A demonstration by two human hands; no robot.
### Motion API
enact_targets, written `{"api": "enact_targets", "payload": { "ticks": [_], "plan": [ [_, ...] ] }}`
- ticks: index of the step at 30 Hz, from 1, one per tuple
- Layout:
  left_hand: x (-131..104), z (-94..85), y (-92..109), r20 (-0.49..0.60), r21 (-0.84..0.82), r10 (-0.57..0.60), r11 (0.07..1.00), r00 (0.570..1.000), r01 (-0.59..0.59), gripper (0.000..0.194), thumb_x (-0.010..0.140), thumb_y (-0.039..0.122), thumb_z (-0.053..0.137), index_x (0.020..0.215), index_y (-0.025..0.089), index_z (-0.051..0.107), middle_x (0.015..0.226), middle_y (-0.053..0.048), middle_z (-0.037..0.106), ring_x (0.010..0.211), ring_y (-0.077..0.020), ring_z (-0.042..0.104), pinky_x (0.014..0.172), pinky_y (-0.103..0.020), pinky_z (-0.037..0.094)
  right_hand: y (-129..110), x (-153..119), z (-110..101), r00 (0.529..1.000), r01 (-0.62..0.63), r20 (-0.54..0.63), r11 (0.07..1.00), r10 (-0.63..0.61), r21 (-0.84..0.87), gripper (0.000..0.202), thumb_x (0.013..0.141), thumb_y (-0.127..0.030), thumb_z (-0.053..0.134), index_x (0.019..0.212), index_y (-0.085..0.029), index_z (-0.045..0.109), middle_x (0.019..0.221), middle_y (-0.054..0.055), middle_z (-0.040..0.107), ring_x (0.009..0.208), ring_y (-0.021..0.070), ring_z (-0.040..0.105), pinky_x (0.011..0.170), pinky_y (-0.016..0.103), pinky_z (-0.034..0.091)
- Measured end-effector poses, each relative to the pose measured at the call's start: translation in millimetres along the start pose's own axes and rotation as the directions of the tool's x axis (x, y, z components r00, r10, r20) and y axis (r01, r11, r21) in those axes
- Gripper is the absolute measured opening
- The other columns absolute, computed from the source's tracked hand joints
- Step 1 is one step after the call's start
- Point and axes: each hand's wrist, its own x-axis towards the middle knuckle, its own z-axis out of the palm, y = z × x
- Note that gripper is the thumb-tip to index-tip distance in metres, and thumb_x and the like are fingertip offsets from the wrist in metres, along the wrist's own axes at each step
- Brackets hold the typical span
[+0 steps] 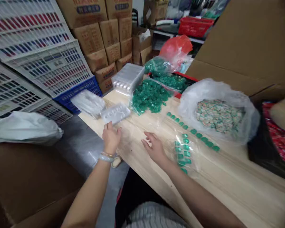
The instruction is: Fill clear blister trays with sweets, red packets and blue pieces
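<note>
My left hand (111, 136) is at the near edge of a clear plastic tray (116, 113), its fingertips close to or touching it; its fingers look curled apart with nothing between them. Over the wooden table (142, 158), my right hand (154, 147) is empty with its fingers spread. To its right, green pieces (186, 147) lie in short columns on clear plastic film. A diagonal row of green pieces (185, 127) runs behind them. Further back is a heap of green wrapped pieces (150, 96). A clear bag (209, 91) holds many small whitish-green pieces.
Stacked clear trays (128, 77) and bagged plastic (87, 103) stand at the table's far left end. Cardboard boxes (92, 38) and white crates (59, 63) are beyond. A large cardboard flap (242, 47) and a dark tray of red items (275, 133) are on the right.
</note>
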Motion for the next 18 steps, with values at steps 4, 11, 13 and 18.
{"api": "enact_targets", "payload": {
  "ticks": [4,11,13,18],
  "plan": [
    [-5.3,13.7,-2.5,-0.090,-0.207,0.041,0.977,0.995,-0.059,0.045,0.079,0.018,0.045,0.123,0.009,0.043,0.102,-0.014,0.051,0.092,-0.0219,0.053,0.083,-0.039,0.044,-1.8,51.5,47.9,0.938,-0.340,0.004,0.913,0.348,0.226,0.053,0.072,-0.036,0.052,0.121,-0.019,0.041,0.086,0.003,0.057,0.051,0.0075,0.050,0.042,0.020,0.039],
    [-22.9,-20.4,-18.3,0.080,-0.528,0.383,0.800,0.920,-0.287,0.033,0.087,0.020,0.037,0.115,0.017,0.053,0.099,-0.008,0.060,0.090,-0.0154,0.056,0.081,-0.030,0.047,-24.6,37.2,0.2,0.909,-0.397,0.022,0.849,0.416,0.350,0.038,0.067,-0.043,0.055,0.092,-0.015,0.052,0.058,-0.004,0.054,0.037,0.0035,0.035,0.035,0.017,0.027],
    [-21.5,-31.1,-29.2,0.147,-0.470,0.527,0.782,0.837,-0.410,0.034,0.087,0.022,0.039,0.118,0.020,0.053,0.110,-0.009,0.058,0.100,-0.0166,0.054,0.086,-0.031,0.045,-19.4,7.2,-28.5,0.868,-0.474,-0.045,0.850,0.495,0.229,0.044,0.065,-0.044,0.057,0.099,-0.015,0.052,0.055,-0.004,0.054,0.036,0.0045,0.035,0.034,0.018,0.026],
    [23.2,-7.4,-38.1,0.237,-0.125,0.686,0.724,0.688,-0.678,0.033,0.086,0.027,0.042,0.115,0.023,0.056,0.127,-0.006,0.051,0.122,-0.0245,0.037,0.103,-0.047,0.024,2.6,-54.7,-50.1,0.795,-0.590,-0.111,0.802,0.597,0.089,0.072,0.069,-0.044,0.052,0.131,-0.016,0.027,0.056,-0.007,0.049,0.034,0.0087,0.039,0.030,0.020,0.028]
  ]
}}
